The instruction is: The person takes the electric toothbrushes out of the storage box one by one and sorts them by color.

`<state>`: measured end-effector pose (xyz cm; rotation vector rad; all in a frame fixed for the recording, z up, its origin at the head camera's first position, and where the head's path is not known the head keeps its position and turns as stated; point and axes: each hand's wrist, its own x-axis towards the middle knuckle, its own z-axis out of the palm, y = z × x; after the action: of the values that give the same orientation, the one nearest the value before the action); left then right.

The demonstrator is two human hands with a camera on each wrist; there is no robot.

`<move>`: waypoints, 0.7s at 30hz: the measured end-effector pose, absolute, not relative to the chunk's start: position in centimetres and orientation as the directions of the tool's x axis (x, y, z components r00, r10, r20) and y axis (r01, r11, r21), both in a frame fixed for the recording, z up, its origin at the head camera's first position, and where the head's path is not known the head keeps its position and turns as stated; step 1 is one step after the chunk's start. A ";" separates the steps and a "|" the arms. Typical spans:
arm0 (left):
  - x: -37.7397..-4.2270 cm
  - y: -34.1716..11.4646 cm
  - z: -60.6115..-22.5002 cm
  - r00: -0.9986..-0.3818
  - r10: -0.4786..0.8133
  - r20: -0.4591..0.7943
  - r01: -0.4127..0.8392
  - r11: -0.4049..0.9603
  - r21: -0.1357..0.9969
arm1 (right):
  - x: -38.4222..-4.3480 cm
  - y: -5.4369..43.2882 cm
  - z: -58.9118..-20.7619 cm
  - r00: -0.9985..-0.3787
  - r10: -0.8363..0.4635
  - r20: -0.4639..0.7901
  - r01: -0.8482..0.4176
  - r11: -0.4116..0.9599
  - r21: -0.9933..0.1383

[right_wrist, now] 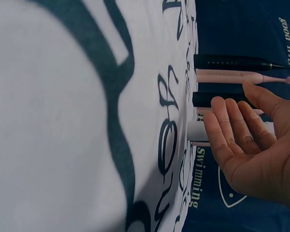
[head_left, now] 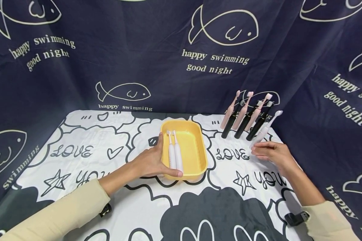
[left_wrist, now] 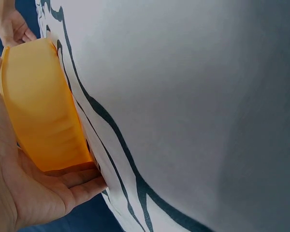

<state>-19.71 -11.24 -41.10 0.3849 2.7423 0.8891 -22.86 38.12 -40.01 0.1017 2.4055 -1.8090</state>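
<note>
My left hand (head_left: 152, 159) grips the yellow plastic tray (head_left: 203, 160) at its left side, the thumb along the front rim and the fingers against the outer wall. Two white electric toothbrushes (head_left: 175, 155) lie side by side in the tray, heads toward the back. At the right, another white electric toothbrush (head_left: 266, 129) stands upright on the cloth. My right hand (head_left: 273, 154) is right by its lower end, fingers loosely bent, thumb apart. In the right wrist view, that hand (right_wrist: 256, 140) partly covers the white toothbrush (right_wrist: 197, 130).
Three black toothbrushes (head_left: 242, 126) and three pink toothbrushes (head_left: 228, 115) stand upright close together, just left of the white one. A patterned white and grey cloth (head_left: 126, 197) covers the table. Behind it hangs a dark blue curtain (head_left: 163, 67) with fish prints.
</note>
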 end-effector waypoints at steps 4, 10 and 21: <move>-19.7 -11.3 -41.1 -0.938 0.317 -0.138 0.174 0.779 0.602 | -23.0 37.4 -39.9 -0.987 -0.051 -0.150 0.133 0.254 -0.958; -19.6 -11.3 -41.1 -0.938 0.320 -0.134 0.177 0.774 0.609 | -23.0 36.5 -39.6 -0.984 -0.071 -0.166 0.139 0.285 -0.948; -19.6 -11.2 -41.0 -0.940 0.311 -0.141 0.171 0.787 0.593 | -23.3 35.0 -39.1 -0.978 -0.062 -0.197 0.164 0.346 -0.924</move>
<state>-19.60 -11.19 -41.04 0.3756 2.7463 0.8795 -23.34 35.00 -39.11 0.0928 2.4088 -1.6886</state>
